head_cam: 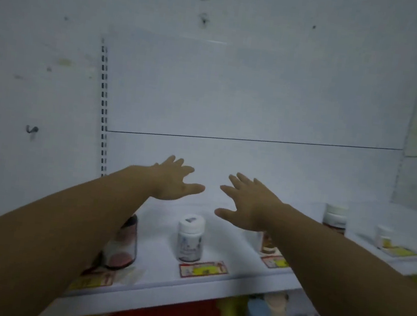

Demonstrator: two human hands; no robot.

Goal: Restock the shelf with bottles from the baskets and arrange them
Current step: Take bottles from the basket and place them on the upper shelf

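1. Two hands reach forward, the left hand and the right hand. They are apart, palms down, fingers spread straight, holding nothing, above the white shelf.
2. Five bottles stand near the shelf's front edge:
   - dark bottle, half hidden by the left forearm
   - white-capped bottle, in the middle
   - brown bottle, behind the right forearm
   - tall bottle, farther right
   - small bottle, far right
3. All are upright, caps up, long axes vertical.
4. Bottle labels are blurred; no brand is readable.
5. Red-and-yellow price tags lie in front of the bottles; the print is unreadable.
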